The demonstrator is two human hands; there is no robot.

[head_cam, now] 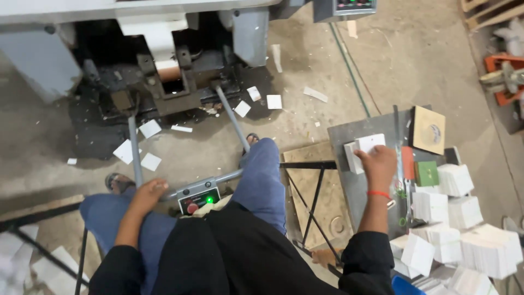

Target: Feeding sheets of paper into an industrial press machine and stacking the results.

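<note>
Black-sleeved arms reach outward: the left hand (148, 192) rests flat and empty on the blue-trousered knee beside a small control box with a green light (200, 199), while the right hand (377, 165) closes its fingers round a small stack of white square cards (362, 151) above the grey metal side table (349, 191).

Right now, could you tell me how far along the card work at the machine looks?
Looks done: many white card stacks sit piled at the right, and loose cards litter the floor by the machine. In hand: the right hand holds a small white stack over the grey table; the left hand rests on the knee beside the control box, its green light on. What is left cannot be told.
</note>
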